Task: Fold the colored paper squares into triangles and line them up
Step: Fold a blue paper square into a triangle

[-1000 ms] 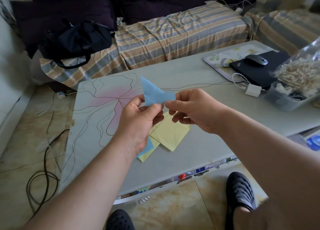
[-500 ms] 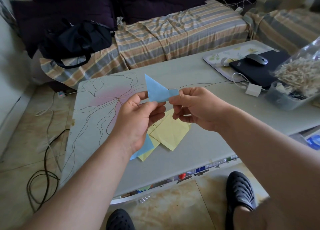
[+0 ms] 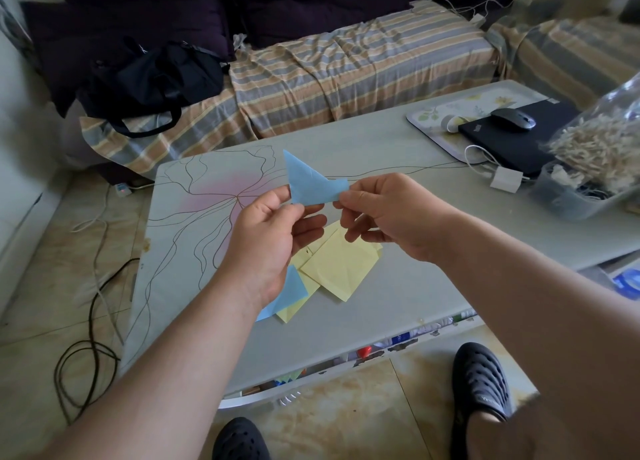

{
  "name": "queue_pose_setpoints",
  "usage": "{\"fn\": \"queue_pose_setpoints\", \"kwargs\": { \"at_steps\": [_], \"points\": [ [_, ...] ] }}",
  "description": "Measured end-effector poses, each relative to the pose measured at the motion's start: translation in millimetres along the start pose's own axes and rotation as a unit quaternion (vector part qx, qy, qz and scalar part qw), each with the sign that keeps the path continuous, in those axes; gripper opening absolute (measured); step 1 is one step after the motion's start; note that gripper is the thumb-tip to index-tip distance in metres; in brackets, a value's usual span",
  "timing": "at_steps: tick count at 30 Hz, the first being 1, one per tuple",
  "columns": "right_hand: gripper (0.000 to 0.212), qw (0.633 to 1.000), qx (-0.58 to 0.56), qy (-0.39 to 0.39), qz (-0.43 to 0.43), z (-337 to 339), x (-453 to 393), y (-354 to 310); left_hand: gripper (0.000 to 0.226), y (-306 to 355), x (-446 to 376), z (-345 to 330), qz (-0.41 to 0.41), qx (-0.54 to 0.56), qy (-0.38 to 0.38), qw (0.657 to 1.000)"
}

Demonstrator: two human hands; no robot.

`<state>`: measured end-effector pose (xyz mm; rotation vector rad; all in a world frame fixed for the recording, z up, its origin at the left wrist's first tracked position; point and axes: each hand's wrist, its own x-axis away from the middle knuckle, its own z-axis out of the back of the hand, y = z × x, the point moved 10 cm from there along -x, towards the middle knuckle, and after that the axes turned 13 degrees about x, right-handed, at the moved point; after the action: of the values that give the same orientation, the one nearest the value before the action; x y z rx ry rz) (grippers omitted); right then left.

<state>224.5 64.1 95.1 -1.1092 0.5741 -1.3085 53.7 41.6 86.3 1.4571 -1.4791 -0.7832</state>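
Blue paper (image 3: 310, 185) raised slightly; left fingers (image 3: 277, 199) pinch bottom edge, right fingers (image 3: 349, 196) pinch right tip.

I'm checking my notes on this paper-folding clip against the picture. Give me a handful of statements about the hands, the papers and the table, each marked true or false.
1. Both hands hold the blue paper above the table. True: the left hand grips its left end and the right hand pinches its right end.
2. The blue paper lies flat on the table. False: it is held up in the air.
3. Yellow papers lie on the table beneath the hands. True.
4. The computer mouse sits on the floor. False: it rests on a dark laptop at the table's far right.
5. A black bag sits on the striped sofa. True.
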Motion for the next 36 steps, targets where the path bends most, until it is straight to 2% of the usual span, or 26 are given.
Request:
{"fn": "queue_pose_setpoints", "kwargs": {
  "at_steps": [7,12,16,21,24,28,32,36],
  "points": [
    [0.02,0.999,-0.004,-0.045,0.004,-5.4,2.6,2.7,0.026,3.8,-0.6,8.2,-0.011,-0.018,0.029,0.999],
    [0.037,0.993,-0.104,-0.059,-0.02,-3.7,2.9,7.5,0.025,5.9,1.6,4.4,-0.022,-0.085,0.009,0.996],
    [0.022,0.996,-0.082,-0.024,-0.009,0.3,0.5,7.9,0.031,5.9,8.3,-7.7,-0.047,-0.202,-0.04,0.977],
    [0.01,0.995,-0.102,0.02,-0.008,7.3,-0.4,7.1,0.06,12.0,18.2,-23.5,-0.111,-0.286,-0.106,0.946],
    [0.013,0.993,-0.109,0.035,0.004,11.6,-0.5,5.0,0.057,9.1,21.0,-29.3,-0.109,-0.294,-0.133,0.94],
    [0.013,0.994,-0.092,0.045,0.027,12.9,1.3,-0.4,0.041,4.6,17.9,-25.9,-0.097,-0.292,-0.121,0.944],
    [0.015,0.993,-0.097,0.052,0.038,14.1,1.8,-3.2,0.023,1.9,14.8,-20.6,-0.074,-0.255,-0.115,0.957],
    [0.015,0.992,-0.103,0.056,0.047,14.9,0.0,-3.4,0.021,3.3,16.1,-24.0,-0.068,-0.187,-0.138,0.97]
  ]
}}
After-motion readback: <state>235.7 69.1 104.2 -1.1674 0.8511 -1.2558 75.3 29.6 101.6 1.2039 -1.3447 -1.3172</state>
